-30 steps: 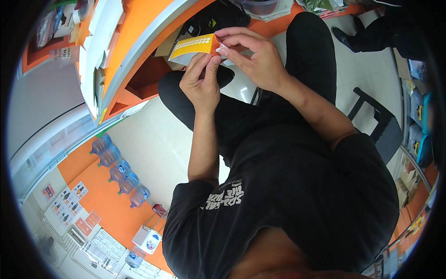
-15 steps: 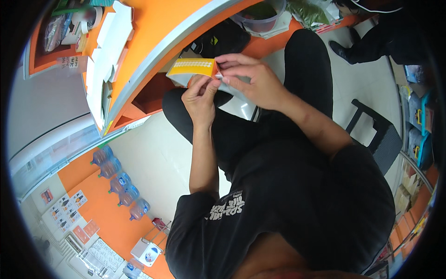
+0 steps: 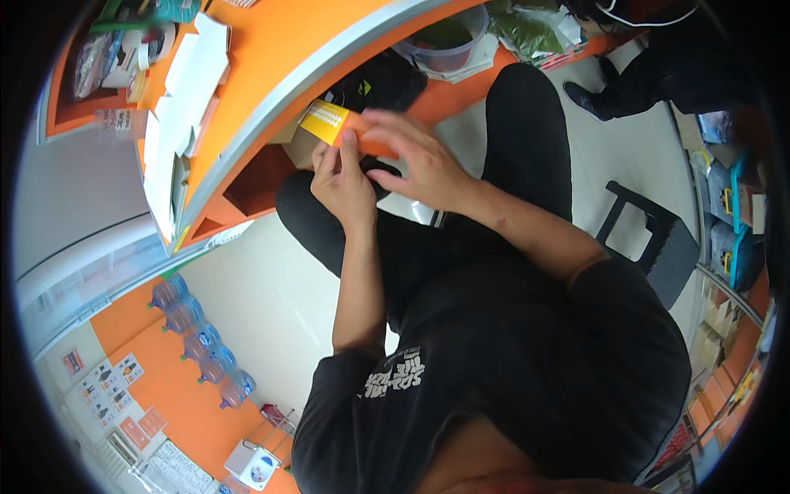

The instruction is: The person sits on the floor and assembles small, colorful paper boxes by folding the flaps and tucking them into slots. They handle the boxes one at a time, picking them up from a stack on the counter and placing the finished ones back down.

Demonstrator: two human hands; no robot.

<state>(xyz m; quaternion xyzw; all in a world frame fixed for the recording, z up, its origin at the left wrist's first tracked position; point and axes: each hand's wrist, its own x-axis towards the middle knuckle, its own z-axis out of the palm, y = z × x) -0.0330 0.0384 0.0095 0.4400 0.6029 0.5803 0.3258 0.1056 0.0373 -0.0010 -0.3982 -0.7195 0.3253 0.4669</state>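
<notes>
I've got the small orange-and-yellow box [image 3: 336, 128] pinched in my left hand [image 3: 346, 177], its fingers closed round the near end. My right hand [image 3: 420, 160] lies over the top with fingers spread, blurry. Looks like the box isn't open yet, so that's left.

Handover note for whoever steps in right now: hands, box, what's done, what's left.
Left hand: grips the small orange and yellow box from below, thumb against its side.
Right hand: fingers spread over the box's orange end, blurred, so the exact grip is unclear.
Box: held in the air above the lap, just off the edge of the orange counter. White papers lie on the counter, untouched.
Done: box is in both hands.
Left: it does not look open; whether a flap is lifted is hidden by the right hand.
</notes>
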